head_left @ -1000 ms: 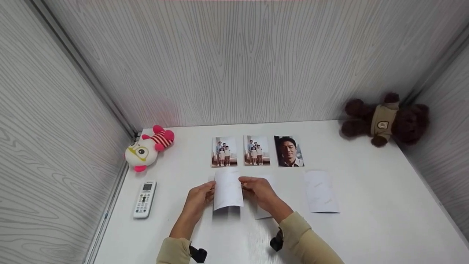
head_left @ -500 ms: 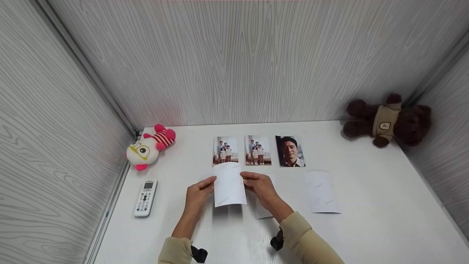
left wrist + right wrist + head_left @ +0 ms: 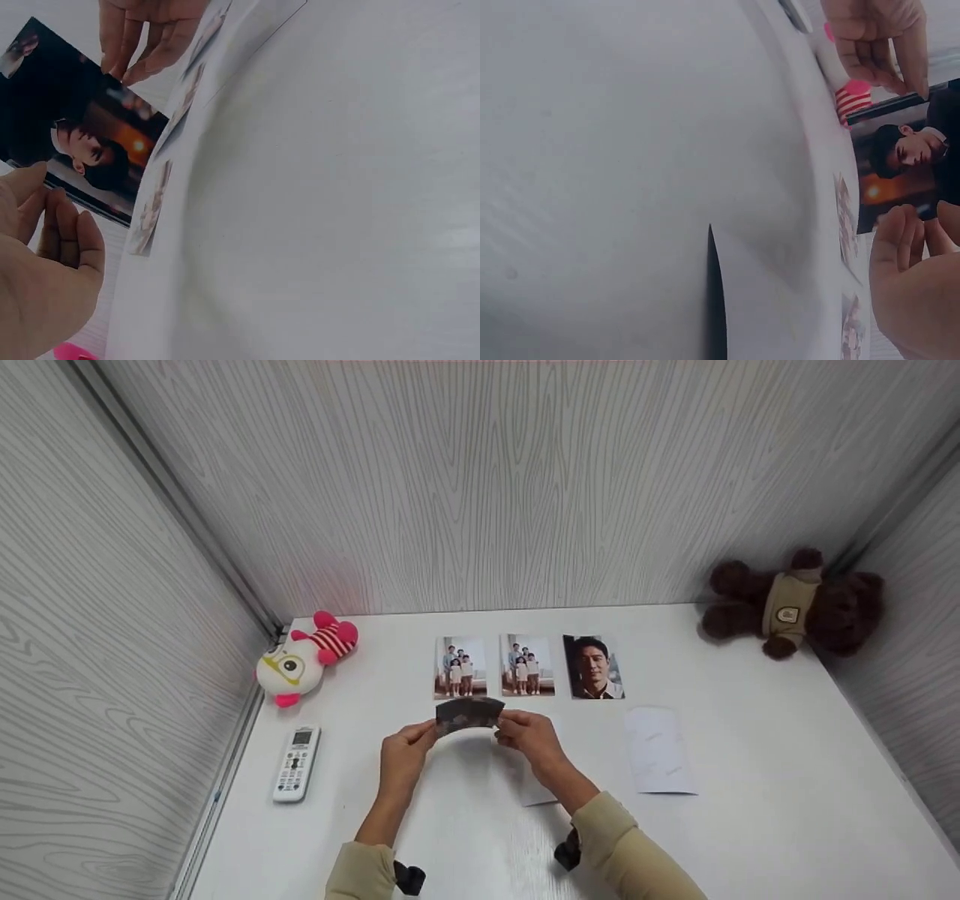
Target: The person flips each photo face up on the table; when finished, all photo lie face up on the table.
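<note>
Between both hands a dark photo [image 3: 470, 714] is raised off the table, bowed and steeply tilted in the head view. Its picture side, a person in dark clothes with an orange light behind, shows in the left wrist view as a photo print [image 3: 82, 127]. My left hand [image 3: 405, 757] pinches its left edge; my right hand [image 3: 534, 742] pinches the right edge. Behind it lie two family photos [image 3: 460, 666] [image 3: 527, 665] and a portrait photo [image 3: 593, 667] in a row. A face-down photo [image 3: 660, 750] lies to the right; another face-down photo [image 3: 538, 787] is partly under my right hand.
A white remote control [image 3: 297, 765] lies at the left, with a pink-and-white plush toy [image 3: 304, 661] behind it. At the back right a brown teddy bear [image 3: 791, 604] lies on its side. Wood-grain panels [image 3: 480, 487] enclose the white table at the back and sides.
The held photo has risen off the table and tipped up, so its white back has given way to its dark picture side. Both hands keep their pinch; the other things stay put.
</note>
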{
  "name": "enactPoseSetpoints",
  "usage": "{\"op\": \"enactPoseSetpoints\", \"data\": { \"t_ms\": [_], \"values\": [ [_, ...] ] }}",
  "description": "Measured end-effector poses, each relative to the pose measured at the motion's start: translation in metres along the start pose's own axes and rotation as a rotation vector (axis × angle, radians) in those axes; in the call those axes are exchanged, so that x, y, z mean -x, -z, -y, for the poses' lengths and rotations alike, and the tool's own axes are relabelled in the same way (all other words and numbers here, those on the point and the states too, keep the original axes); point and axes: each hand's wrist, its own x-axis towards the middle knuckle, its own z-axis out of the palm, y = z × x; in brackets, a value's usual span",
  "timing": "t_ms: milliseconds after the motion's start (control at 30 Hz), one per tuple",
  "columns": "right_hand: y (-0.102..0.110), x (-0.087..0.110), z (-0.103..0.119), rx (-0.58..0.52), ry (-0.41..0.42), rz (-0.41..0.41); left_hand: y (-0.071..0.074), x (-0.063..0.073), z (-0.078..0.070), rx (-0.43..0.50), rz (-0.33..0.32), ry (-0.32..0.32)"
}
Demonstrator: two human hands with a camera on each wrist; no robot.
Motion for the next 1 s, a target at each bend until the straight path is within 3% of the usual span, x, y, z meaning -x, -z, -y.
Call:
{"op": "enactPoseSetpoints", "data": {
  "t_ms": [200,400,700,867,1000],
  "values": [
    [0.003,0.001,0.0,0.127,0.002,-0.012,0.0,0.0,0.002,-0.023,0.003,-0.008],
    [0.005,-0.002,-0.005,0.158,0.004,-0.003,-0.002,-0.001,0.001,-0.018,0.021,0.062],
    [0.004,-0.003,-0.005,0.144,-0.006,0.008,-0.007,0.009,0.001,0.215,0.142,0.226],
    [0.003,-0.002,-0.009,0.109,-0.031,0.023,-0.012,0.018,0.002,0.289,0.246,0.236],
    [0.003,-0.001,-0.012,0.091,-0.048,0.046,-0.012,0.022,0.003,0.32,0.25,0.253]
  ]
}}
